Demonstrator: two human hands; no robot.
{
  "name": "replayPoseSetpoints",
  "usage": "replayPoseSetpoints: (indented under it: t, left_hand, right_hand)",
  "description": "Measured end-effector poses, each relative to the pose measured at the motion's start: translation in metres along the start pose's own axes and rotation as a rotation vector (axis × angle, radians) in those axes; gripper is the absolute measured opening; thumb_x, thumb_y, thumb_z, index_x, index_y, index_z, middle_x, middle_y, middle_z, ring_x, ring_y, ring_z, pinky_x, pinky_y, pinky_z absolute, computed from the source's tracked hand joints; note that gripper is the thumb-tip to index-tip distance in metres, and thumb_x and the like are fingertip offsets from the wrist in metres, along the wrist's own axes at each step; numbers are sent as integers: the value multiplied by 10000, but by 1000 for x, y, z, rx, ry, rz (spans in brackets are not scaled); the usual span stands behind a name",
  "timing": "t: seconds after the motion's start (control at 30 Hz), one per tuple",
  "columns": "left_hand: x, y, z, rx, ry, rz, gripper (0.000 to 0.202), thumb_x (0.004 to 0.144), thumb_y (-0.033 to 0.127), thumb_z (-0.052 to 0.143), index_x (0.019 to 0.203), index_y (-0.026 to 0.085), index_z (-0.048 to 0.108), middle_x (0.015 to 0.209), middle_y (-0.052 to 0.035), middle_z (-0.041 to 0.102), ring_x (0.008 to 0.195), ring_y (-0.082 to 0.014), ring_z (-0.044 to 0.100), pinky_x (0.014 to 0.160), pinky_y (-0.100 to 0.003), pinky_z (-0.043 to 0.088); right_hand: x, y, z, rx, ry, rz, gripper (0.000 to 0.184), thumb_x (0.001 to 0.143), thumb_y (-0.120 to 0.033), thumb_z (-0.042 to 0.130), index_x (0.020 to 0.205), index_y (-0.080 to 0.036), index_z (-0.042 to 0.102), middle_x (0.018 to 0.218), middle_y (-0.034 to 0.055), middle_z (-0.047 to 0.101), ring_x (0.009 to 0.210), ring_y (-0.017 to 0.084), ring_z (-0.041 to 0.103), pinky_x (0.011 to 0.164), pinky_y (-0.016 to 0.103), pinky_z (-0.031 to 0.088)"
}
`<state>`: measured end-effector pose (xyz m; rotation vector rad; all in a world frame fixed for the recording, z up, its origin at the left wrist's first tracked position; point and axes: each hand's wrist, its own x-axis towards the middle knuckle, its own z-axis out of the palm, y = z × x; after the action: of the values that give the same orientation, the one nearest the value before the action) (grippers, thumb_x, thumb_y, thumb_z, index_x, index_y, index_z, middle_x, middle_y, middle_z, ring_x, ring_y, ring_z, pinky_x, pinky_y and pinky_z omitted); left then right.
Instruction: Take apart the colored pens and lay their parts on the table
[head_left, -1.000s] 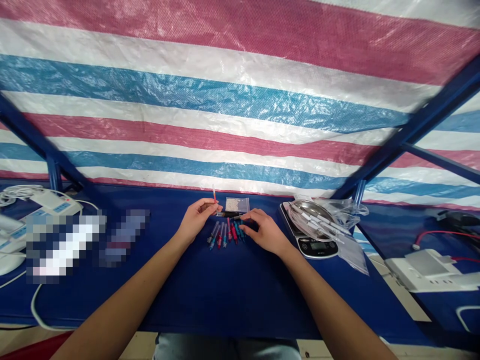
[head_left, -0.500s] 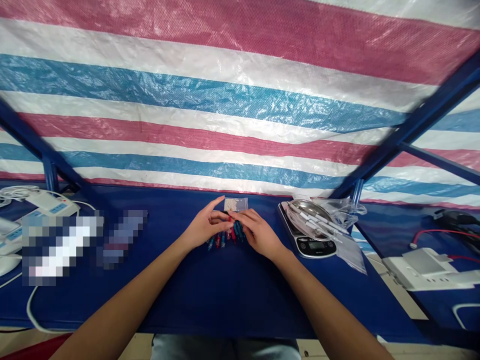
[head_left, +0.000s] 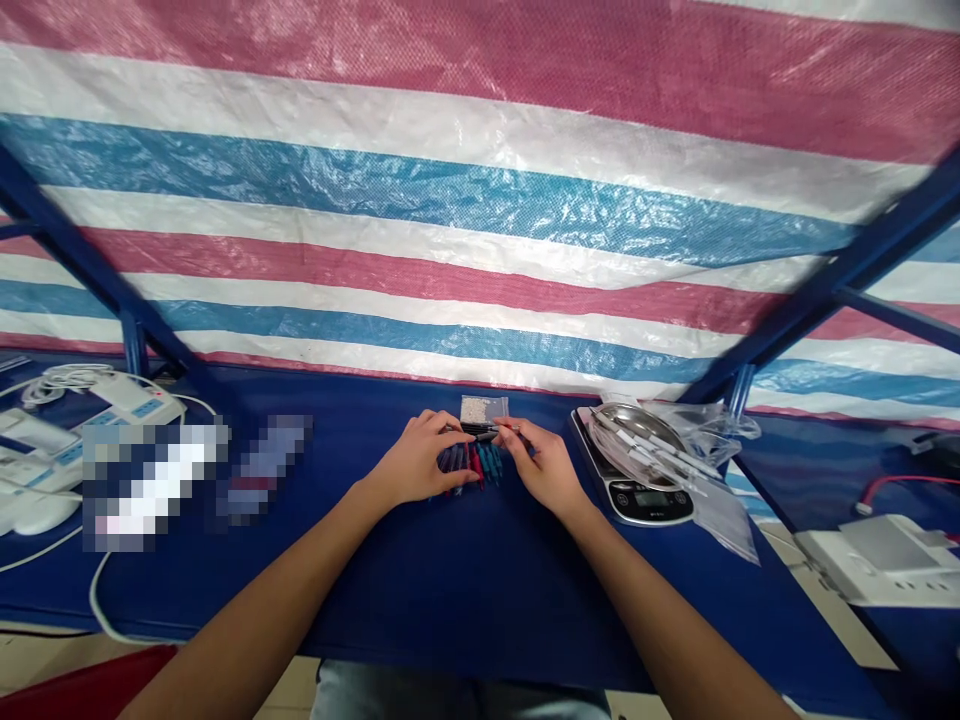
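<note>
While the left hand (head_left: 424,462) and right hand (head_left: 543,468) pinch a dark tube (head_left: 480,433) above the syringes (head_left: 471,470), both grips look clamped; step: tube handling; next calls for steady holding.

Navy bench (head_left: 465,600) with syringes (head_left: 489,468), digital scale (head_left: 637,505)

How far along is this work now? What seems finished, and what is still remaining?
Roughly midway, perhaps. Done: coloured syringes lie grouped under the hands. In hand: the left hand and right hand hold a thin dark tube. Remaining: the bag of white granules and the white tubes in the steel bowl on the digital scale sit untouched.
</note>
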<state>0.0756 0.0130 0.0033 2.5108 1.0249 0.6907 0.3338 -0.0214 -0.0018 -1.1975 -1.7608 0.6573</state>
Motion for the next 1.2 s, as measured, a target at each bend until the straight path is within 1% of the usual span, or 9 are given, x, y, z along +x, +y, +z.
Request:
replayPoseSetpoints:
  t: [0.1,0.3,0.43,0.53,0.7,0.8,0.97,1.13,1.2]
  left_hand:
    - [-2,-3,4,46,-36,-16,525,863,646,835,1285,335,807,1313,-87,685,1204,-332,563,1043,-492,428]
    - [-2,-5,7,47,-26,-32,483,835,661,854,1208,355,835,1291,-80,713,1243,-350,547,1012,-491,400]
    - [-2,-4,8,52,-46,-73,613,784,717,866,1281,363,806,1281,-86,706,1209,-354,564,987,-489,396]
    - [-2,-5,10,36,-57,-91,621,799,719,852,1305,365,790,1270,-86,692,1176,-338,580,987,-479,396]
    - [0,-7,11,14,-51,-109,560,749,698,903,1163,333,809,1157,-65,712,1133,-321,596,974,-451,396]
    - [0,-6,11,20,-43,-108,559,734,699,912,1125,318,795,1127,-55,717,1118,-316,594,970,-448,393]
    - [-1,-4,11,4,-50,-118,598,704,719,919,1140,329,798,1160,-63,682,1127,-321,588,982,-456,403]
    - [-2,-7,13,-22,-28,-115,562,713,698,925,1140,350,809,1343,-74,637,1247,-352,563,1060,-505,390]
    - [-2,-7,14,-27,-34,-117,531,715,661,943,1130,357,812,1362,-67,649,1279,-362,555,1080,-519,381]
  right_hand:
    - [0,-2,4,9,-10,5,353,1106,-477,532,1228,-253,776,1056,82,815,927,265,779,811,376,625]
    - [0,1,7,31,-20,28,368,1102,-498,535,1261,-262,769,1032,73,813,944,268,775,833,384,622]
    - [1,6,6,47,0,48,375,1103,-517,528,1214,-262,780,1089,80,813,932,262,775,843,394,623]
    - [1,9,6,62,3,66,389,1095,-540,539,1225,-257,771,1083,83,813,930,264,774,843,399,628]
    - [2,9,8,89,5,85,402,1088,-556,551,1228,-250,769,1022,77,811,934,269,771,876,408,630]
    - [2,9,8,97,6,85,393,1088,-549,558,1220,-247,772,1013,71,808,934,264,768,905,407,622]
    - [3,11,9,107,6,95,393,1084,-556,563,1213,-253,776,1025,75,812,930,266,771,917,417,623]
    - [3,13,10,130,9,90,383,1080,-559,569,1164,-258,790,1088,82,816,983,274,777,945,423,623]
    - [3,13,11,136,8,89,383,1077,-565,570,1145,-261,793,1099,84,816,1001,281,776,965,435,620]
